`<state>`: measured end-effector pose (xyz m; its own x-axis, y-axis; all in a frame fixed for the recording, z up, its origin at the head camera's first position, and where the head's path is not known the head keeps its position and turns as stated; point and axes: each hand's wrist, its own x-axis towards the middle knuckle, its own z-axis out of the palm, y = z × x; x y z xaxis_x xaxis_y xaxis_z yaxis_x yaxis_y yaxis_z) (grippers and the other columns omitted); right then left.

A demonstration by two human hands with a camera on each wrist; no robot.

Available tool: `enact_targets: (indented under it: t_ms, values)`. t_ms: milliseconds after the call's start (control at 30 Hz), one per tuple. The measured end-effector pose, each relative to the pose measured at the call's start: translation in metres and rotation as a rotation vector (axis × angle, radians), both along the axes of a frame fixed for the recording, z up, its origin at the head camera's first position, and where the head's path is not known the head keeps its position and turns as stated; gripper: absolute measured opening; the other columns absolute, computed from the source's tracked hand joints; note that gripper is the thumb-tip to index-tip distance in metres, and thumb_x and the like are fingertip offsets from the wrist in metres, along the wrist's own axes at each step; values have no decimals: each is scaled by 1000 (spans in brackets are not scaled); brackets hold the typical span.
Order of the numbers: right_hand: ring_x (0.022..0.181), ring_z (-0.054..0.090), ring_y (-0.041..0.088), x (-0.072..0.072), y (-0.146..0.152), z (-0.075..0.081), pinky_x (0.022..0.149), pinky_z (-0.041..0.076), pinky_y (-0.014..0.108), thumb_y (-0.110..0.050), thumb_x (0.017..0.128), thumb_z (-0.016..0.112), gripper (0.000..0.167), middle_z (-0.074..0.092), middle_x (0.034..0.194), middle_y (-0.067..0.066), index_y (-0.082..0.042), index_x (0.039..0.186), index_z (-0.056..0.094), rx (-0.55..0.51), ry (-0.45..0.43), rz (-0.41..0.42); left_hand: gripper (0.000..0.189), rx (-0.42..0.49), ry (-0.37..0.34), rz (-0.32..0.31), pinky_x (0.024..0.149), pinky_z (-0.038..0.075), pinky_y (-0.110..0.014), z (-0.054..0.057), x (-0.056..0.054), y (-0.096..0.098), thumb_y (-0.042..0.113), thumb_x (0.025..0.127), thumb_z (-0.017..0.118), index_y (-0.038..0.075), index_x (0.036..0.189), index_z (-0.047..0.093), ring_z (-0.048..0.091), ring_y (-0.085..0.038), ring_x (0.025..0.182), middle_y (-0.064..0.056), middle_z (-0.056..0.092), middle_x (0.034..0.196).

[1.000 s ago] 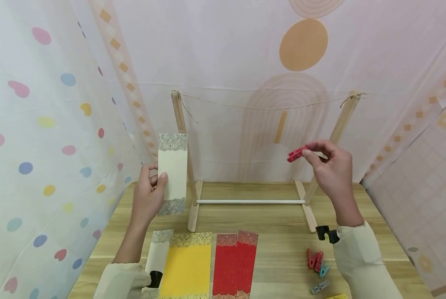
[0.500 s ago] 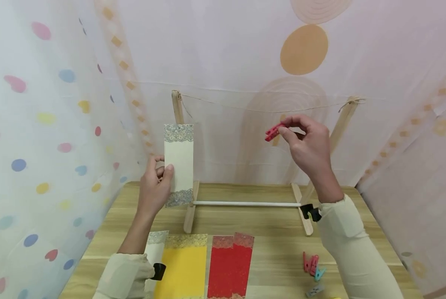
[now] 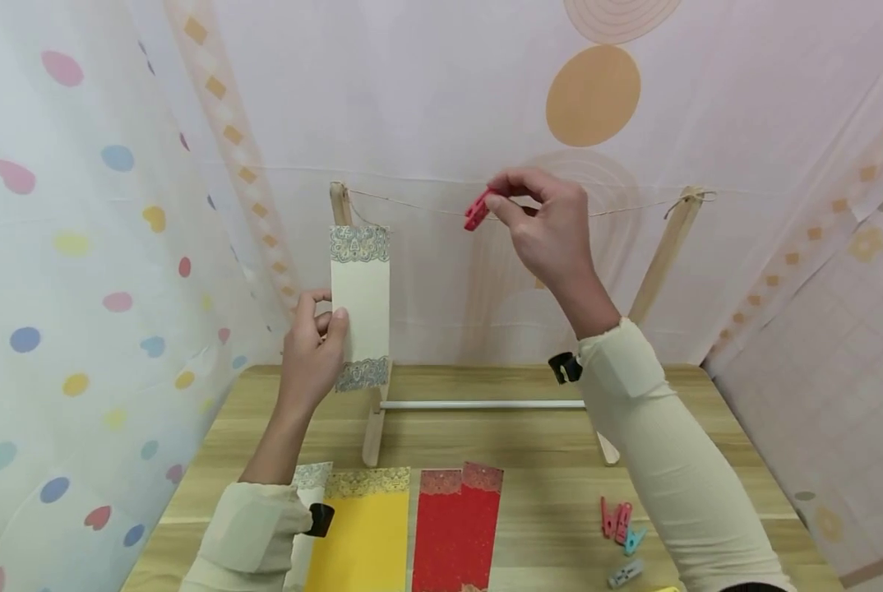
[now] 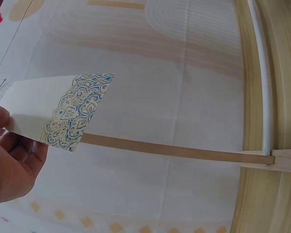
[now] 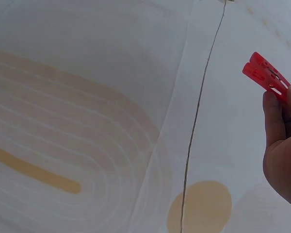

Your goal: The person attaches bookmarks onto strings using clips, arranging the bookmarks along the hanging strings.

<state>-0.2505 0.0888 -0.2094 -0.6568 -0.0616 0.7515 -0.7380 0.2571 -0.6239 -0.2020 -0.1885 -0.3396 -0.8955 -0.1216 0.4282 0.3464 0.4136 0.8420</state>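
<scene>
My left hand (image 3: 314,353) pinches a cream card (image 3: 362,308) by its left edge, thumb on the front. The card is upright, with blue-and-gold lace patterns at both ends, and stands before the left post of the wooden frame (image 3: 340,204). In the left wrist view one patterned end of the card (image 4: 70,111) shows plainly. My right hand (image 3: 548,226) pinches a red clothespin (image 3: 478,210) between thumb and fingers, in front of the string (image 3: 404,202) in the head view. In the right wrist view the clothespin (image 5: 265,75) is apart from the string (image 5: 196,116).
A white rod (image 3: 478,404) joins the frame's feet on the wooden table (image 3: 545,501). Yellow cards (image 3: 360,534), red cards (image 3: 452,530) and another cream card (image 3: 312,477) lie at the front. Pink clothespins (image 3: 619,522), a blue one (image 3: 634,540) and a grey one (image 3: 625,573) lie right.
My right hand has moved left and up with the red clothespin, toward the string. My left hand has raised the cream card and shifted it slightly right.
</scene>
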Motion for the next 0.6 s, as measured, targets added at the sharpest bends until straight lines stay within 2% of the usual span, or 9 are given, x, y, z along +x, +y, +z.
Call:
enact_targets:
  t_ms: [167, 333, 433, 500, 600]
  values:
    - [87, 65, 16, -10, -20, 15, 78, 56, 27, 1, 92, 71, 6, 72, 91, 13, 5, 95, 75, 39, -13, 11, 27, 5, 12, -4, 42, 26, -23, 5, -6, 4, 17, 107, 49, 4, 131, 47, 30, -8, 46, 4, 35, 57]
    - [87, 64, 16, -21, -34, 27, 82, 56, 25, 2, 93, 70, 7, 72, 94, 13, 5, 98, 74, 79, -34, 21, 27, 20, 27, -19, 41, 28, -22, 9, -13, 11, 15, 106, 48, 3, 129, 47, 31, -7, 46, 2, 39, 56]
    - [86, 64, 14, -28, -40, 30, 83, 54, 24, 4, 92, 69, 7, 72, 94, 12, 5, 98, 73, 99, -23, 44, 26, 22, 40, -18, 41, 29, -22, 10, -17, 13, 14, 106, 48, 3, 130, 47, 33, -7, 46, -3, 47, 58]
    - [85, 64, 13, -32, -44, 30, 83, 53, 24, 5, 91, 69, 6, 72, 92, 8, 5, 97, 73, 103, -18, 61, 27, 23, 40, -13, 42, 32, -22, 11, -18, 14, 14, 106, 48, 3, 131, 47, 41, -8, 47, -9, 57, 62]
    - [85, 65, 15, -38, -51, 28, 84, 52, 24, 5, 91, 69, 7, 72, 93, 8, 4, 97, 73, 120, -19, 88, 28, 27, 41, -7, 43, 32, -23, 12, -20, 15, 14, 106, 48, 3, 131, 46, 41, -9, 48, -8, 53, 59]
